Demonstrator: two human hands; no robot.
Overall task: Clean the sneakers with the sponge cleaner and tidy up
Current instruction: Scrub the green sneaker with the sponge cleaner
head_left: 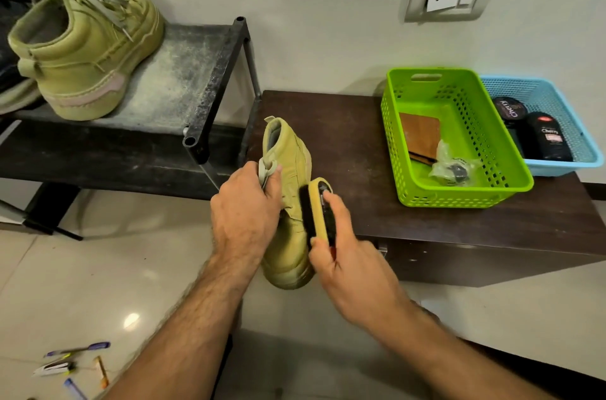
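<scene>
Scrubbing step: left hand (246,216) fingers grasp the sneaker (288,203) held off the counter (344,137) front edge; right hand (347,268) fingers clasp the sponge cleaner (316,212) against its side. Second sneaker (82,52) waits left on the shelf (183,71). Next probably needs rotating the sneaker.

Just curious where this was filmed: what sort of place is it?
Probably a home entryway or shoe corner: a dusty shoe rack holding a sneaker, baskets of shoe polish, a tiled floor.

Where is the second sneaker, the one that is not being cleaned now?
In the head view it stands at upper left: the second sneaker rests on the dusty top shelf of the black shoe rack, heel toward the camera, beside a dark shoe at the left edge.
</scene>
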